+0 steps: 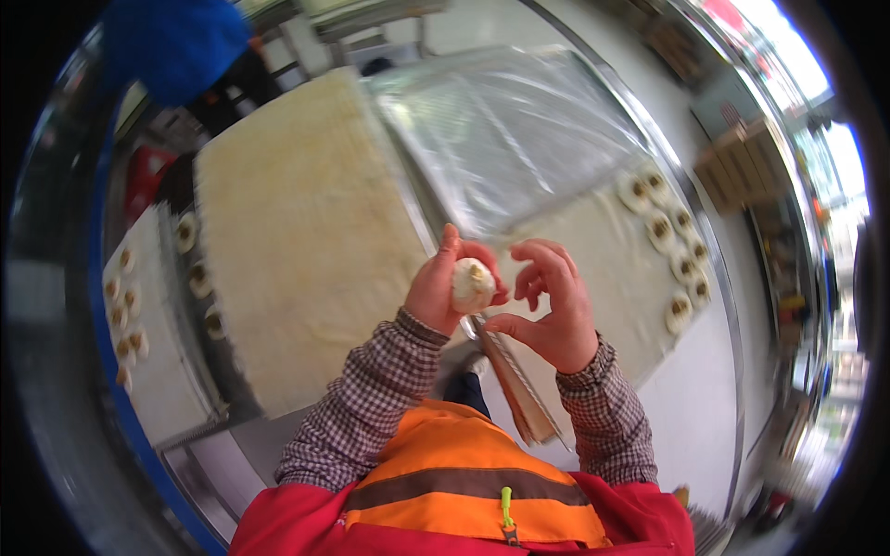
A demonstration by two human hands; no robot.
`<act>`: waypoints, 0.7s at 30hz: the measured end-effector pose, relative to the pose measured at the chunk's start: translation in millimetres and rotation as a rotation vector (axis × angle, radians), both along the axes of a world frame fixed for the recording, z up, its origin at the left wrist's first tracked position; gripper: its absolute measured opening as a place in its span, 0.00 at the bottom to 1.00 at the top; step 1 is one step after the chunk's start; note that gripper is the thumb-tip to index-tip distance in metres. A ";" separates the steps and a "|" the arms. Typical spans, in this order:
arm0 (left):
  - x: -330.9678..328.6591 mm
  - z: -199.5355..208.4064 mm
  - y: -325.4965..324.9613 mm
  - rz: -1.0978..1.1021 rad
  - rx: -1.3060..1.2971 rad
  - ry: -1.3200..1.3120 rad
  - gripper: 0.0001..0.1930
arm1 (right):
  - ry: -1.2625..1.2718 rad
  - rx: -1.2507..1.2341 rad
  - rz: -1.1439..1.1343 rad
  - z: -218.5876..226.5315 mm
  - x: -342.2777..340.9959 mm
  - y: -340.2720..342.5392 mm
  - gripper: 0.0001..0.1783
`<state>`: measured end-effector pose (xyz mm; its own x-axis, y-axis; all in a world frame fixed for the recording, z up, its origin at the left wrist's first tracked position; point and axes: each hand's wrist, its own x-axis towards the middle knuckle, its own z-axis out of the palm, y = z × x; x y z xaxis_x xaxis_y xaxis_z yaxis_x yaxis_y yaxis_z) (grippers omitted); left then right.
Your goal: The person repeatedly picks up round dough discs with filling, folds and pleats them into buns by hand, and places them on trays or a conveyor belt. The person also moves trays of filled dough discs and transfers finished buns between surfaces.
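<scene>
My left hand (443, 283) is wrapped around a white stuffed bun (473, 285), its pleats gathered to a yellowish tip on top. Just to the right, my right hand (556, 306) is raised with fingers curved and thumb apart, nothing visible between them. A small gap separates it from the bun. Beyond it, flat dough rounds with brown filling (660, 232) lie along the right edge of a cloth-covered tray (593, 227). To my left is a wide cream cloth (306, 241) spread over a flat surface.
Clear plastic sheeting (501, 120) covers the tray's far part. At far left, a pale board (167, 371) bears several more filled rounds (130, 301). A person in blue (176, 46) stands at the upper left. Cardboard boxes (742, 162) are stacked at right.
</scene>
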<state>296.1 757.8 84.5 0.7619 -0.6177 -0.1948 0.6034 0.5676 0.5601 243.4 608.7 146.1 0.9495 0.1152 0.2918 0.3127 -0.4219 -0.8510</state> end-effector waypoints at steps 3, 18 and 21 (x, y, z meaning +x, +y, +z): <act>24.1 9.4 67.8 0.188 0.076 0.090 0.38 | 0.174 -0.116 0.134 12.0 40.6 74.2 0.43; 31.2 -82.5 294.4 0.584 0.194 0.240 0.22 | 0.070 -0.147 0.293 -103.4 389.1 446.4 0.30; 25.1 -93.4 293.4 0.634 0.169 0.291 0.19 | 0.142 -0.322 0.192 -134.3 400.0 461.6 0.33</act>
<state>321.2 1051.2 -8.9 0.8665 -0.0170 -0.4989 0.3249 0.7780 0.5378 643.5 1070.3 11.7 0.9301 0.3587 0.0790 0.3005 -0.6193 -0.7254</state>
